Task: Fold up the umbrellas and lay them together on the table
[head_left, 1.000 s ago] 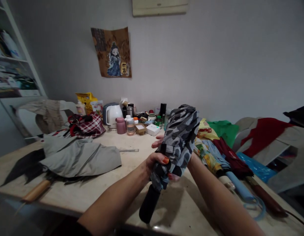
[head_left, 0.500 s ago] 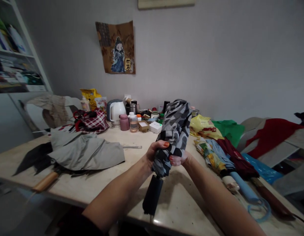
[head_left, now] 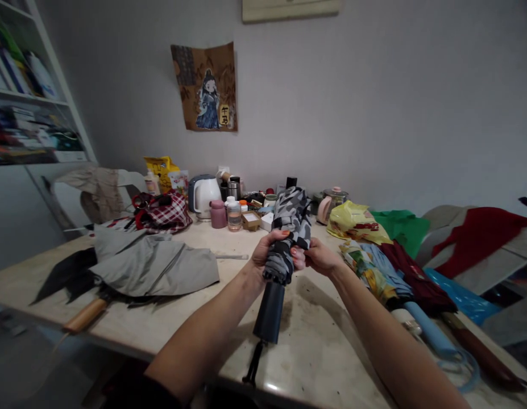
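Note:
I hold a folded grey camouflage umbrella [head_left: 291, 218] above the table, its black handle [head_left: 269, 312] pointing toward me with a wrist strap hanging off the table edge. My left hand [head_left: 266, 251] is wrapped round the bundled canopy just above the handle. My right hand [head_left: 316, 257] is closed on the same part from the right side, fingers pressed on the black closing strap.
A grey umbrella with a wooden handle [head_left: 154, 267] lies half open at the left. Several folded umbrellas [head_left: 399, 278] lie at the right. A white kettle [head_left: 201, 196], bottles, a plaid bag [head_left: 163, 211] and a yellow bag [head_left: 352, 218] stand along the wall. Shelves [head_left: 28, 113] rise at the left.
The umbrella has been lowered and moved away from me, and its canopy is wound tighter. My right hand came from behind the canopy to its right side at the strap.

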Demonstrator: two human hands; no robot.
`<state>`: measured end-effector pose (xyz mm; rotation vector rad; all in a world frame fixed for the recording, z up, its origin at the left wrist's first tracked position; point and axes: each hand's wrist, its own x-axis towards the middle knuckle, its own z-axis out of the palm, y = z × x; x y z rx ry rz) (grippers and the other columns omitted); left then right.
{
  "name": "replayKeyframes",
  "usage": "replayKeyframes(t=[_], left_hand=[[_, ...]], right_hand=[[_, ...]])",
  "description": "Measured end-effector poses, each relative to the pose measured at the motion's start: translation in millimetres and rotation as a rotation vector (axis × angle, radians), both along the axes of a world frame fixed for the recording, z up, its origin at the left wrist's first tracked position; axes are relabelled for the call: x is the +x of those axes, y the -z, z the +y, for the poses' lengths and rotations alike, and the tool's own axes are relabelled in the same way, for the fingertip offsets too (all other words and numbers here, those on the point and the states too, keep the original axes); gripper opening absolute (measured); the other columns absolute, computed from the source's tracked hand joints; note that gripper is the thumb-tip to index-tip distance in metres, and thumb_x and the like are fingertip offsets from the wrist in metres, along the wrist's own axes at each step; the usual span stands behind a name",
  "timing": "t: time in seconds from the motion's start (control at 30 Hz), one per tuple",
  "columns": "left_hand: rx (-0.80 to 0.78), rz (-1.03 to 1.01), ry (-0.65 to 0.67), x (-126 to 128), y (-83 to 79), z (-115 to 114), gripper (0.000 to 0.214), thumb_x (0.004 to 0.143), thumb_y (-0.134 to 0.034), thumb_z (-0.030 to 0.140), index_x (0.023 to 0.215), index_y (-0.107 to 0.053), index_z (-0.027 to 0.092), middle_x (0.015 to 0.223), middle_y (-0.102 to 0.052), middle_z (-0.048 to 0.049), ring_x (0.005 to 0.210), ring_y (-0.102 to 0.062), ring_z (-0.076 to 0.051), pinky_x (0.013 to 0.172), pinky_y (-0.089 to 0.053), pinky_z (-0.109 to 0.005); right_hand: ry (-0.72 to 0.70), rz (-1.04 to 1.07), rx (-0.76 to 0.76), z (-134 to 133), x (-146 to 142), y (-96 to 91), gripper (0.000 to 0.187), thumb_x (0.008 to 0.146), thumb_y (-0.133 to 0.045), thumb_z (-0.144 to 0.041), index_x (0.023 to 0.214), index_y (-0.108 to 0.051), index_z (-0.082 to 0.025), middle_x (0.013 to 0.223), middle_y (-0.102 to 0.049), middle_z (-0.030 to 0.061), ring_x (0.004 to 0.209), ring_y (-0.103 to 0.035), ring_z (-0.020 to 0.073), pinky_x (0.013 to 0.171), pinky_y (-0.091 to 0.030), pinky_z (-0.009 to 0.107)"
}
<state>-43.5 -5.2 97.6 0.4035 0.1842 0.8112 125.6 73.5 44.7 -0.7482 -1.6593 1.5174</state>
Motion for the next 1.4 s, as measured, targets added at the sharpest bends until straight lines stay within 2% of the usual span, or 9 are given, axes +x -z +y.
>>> replayKeyframes(t=[0.17,0.33,0.53,0.67,0.77,0.9,1.07,1.23,1.4], left_hand=[[-0.125,-0.023,-0.009,-3,0.5,9,0.019,0.069,-0.062,0.02,0.08,-0.047,0.017,0.068,-0.049,0.0,0.054,-0.054,-0.009,0.051,-0.047,-0.02],[-0.057,-0.019,0.005,-6,6.2,14,0.017,0.068,-0.061,0.02,0.079,-0.048,0.017,0.067,-0.048,-0.0001,0.055,-0.053,-0.01,0.051,-0.047,-0.02],[0.321,-0.133,-0.07,-9,23.9,17,0.043,0.05,-0.079,0.032,0.083,-0.059,0.012,0.056,-0.037,0.0075,0.039,-0.03,-0.002,0.04,-0.031,-0.015],[0.582,-0.167,0.032,-9,30.4,14,0.051,0.053,-0.078,0.042,0.093,-0.066,0.013,0.052,-0.041,0.0076,0.034,-0.021,-0.001,0.038,-0.026,-0.018],[0.621,-0.004,0.031,-11,27.0,10,0.044,0.05,-0.078,0.042,0.082,-0.067,0.014,0.051,-0.044,0.0051,0.037,-0.028,-0.003,0.041,-0.028,-0.02],[0.557,0.392,-0.063,-13,17.9,9,0.033,0.05,-0.078,0.038,0.059,-0.057,0.014,0.048,-0.046,0.0008,0.042,-0.041,-0.008,0.042,-0.031,-0.021],[0.559,0.688,-0.341,-4,24.6,27,0.031,0.05,-0.078,0.029,0.069,-0.062,0.013,0.054,-0.058,-0.0023,0.043,-0.05,-0.01,0.042,-0.037,-0.021],[0.48,0.687,-0.329,-12,30.9,44,0.031,0.055,-0.074,0.038,0.067,-0.055,0.015,0.052,-0.057,-0.0012,0.039,-0.045,-0.008,0.036,-0.03,-0.018],[0.516,0.666,-0.327,-22,22.0,38,0.033,0.053,-0.075,0.039,0.064,-0.055,0.016,0.051,-0.057,-0.0013,0.037,-0.043,-0.008,0.036,-0.032,-0.02]], right_hand=[[0.042,-0.075,0.041,2,7,-7.0,0.029,0.063,-0.078,-0.036,0.061,-0.058,-0.015,0.046,-0.05,-0.0034,0.042,-0.038,0.0067,0.042,-0.024,0.021],[0.055,-0.064,0.09,-1,15,-18.3,0.03,0.064,-0.079,-0.037,0.062,-0.061,-0.013,0.046,-0.051,-0.0035,0.043,-0.038,0.0063,0.045,-0.024,0.022],[0.025,0.088,0.087,-12,23,-35.3,0.047,0.064,-0.081,-0.054,0.061,-0.053,-0.016,0.047,-0.047,-0.0045,0.044,-0.038,0.0066,0.046,-0.022,0.023],[-0.039,0.185,0.08,-21,23,-45.3,0.043,0.067,-0.082,-0.048,0.062,-0.054,-0.016,0.047,-0.048,-0.0041,0.045,-0.038,0.0071,0.047,-0.021,0.023],[-0.049,0.22,0.06,-24,25,-49.1,0.043,0.066,-0.083,-0.046,0.06,-0.052,-0.017,0.046,-0.045,-0.0052,0.045,-0.037,0.0074,0.046,-0.02,0.024],[0.007,0.209,0.063,-21,31,-48.7,0.044,0.064,-0.084,-0.045,0.06,-0.052,-0.017,0.046,-0.041,-0.0063,0.044,-0.034,0.0069,0.047,-0.019,0.024],[0.024,0.1,0.108,-17,26,-43.6,0.047,0.066,-0.081,-0.05,0.058,-0.048,-0.018,0.046,-0.04,-0.0067,0.043,-0.033,0.0058,0.046,-0.02,0.024],[0.132,-0.001,0.193,-17,17,-41.4,0.047,0.069,-0.077,-0.052,0.057,-0.046,-0.018,0.047,-0.039,-0.007,0.044,-0.033,0.0056,0.046,-0.021,0.023],[0.099,0.021,0.114,-11,21,-35.9,0.051,0.065,-0.079,-0.055,0.058,-0.043,-0.019,0.046,-0.039,-0.0073,0.043,-0.034,0.0056,0.045,-0.021,0.022]])
